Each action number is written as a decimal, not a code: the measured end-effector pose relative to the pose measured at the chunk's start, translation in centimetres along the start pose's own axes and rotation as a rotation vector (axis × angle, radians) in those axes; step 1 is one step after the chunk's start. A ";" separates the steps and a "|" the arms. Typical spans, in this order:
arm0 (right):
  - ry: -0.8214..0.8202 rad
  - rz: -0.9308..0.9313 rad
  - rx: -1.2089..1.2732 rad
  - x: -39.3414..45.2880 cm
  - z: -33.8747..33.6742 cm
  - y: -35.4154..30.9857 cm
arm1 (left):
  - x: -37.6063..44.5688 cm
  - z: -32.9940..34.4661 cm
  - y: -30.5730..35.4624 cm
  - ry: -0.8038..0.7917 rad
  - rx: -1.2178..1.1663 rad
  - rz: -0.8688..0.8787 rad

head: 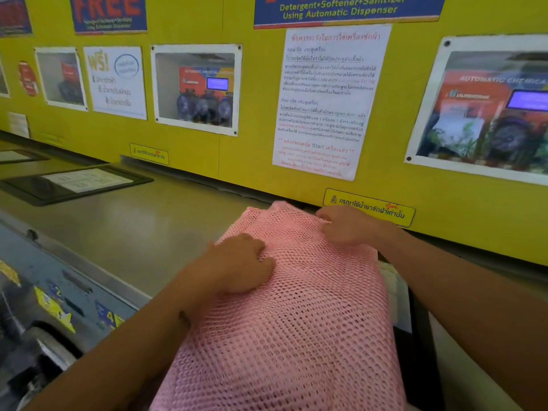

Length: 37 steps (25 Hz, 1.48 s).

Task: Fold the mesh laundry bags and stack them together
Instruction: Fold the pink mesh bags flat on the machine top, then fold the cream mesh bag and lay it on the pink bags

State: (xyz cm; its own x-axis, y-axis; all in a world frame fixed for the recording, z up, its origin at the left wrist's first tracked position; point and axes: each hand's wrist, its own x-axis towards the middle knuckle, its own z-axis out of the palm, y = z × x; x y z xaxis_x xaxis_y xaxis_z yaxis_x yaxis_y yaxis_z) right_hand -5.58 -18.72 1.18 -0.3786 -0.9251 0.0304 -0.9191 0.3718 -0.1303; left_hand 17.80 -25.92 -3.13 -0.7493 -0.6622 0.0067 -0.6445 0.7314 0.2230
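Yellow wall panels (237,149) covered with posted notices are seen behind a grey metal surface (142,229), on which a pink mesh laundry bag (296,321) is spread lengthwise toward the wall. The left hand (240,262) is laid palm-down on the bag's left edge with fingers curled loosely into the mesh. The right hand (347,225) is pressed near the far end, fingers bent and pinching the netting.
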 end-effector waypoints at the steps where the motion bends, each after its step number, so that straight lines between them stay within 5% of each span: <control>1: -0.005 -0.026 -0.004 -1.1 -0.6 0.2 | -0.1 -0.5 0.4 0.034 -0.003 -0.004; 6: -0.084 -0.096 -0.100 -9.7 -5.5 3.9 | -1.4 -2.3 7.4 0.409 -0.184 0.160; 10: -0.212 0.079 -0.188 -19.7 -10.2 9.6 | -2.9 -2.8 17.6 0.533 -0.395 0.444; 22: -0.379 0.891 -0.078 -38.6 -9.1 26.1 | -4.8 3.4 38.6 0.261 -0.413 0.712; 25: -0.219 0.826 -0.075 -39.0 -6.4 27.3 | -5.0 5.2 40.4 0.164 -0.388 0.736; 30: 0.008 0.447 0.102 -36.9 -3.9 27.4 | -3.6 5.8 40.3 0.172 -0.319 0.640; 37: 0.045 0.640 0.097 -34.8 -4.0 29.7 | 0.2 5.9 37.8 0.074 -0.144 0.409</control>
State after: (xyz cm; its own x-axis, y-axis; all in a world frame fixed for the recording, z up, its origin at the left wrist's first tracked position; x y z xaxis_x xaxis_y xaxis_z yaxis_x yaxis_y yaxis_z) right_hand -20.11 24.81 0.21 -0.8545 -0.5178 -0.0419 -0.4968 0.8381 -0.2253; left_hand -7.60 2.60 -0.41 -0.9222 -0.3363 0.1910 -0.2651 0.9092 0.3212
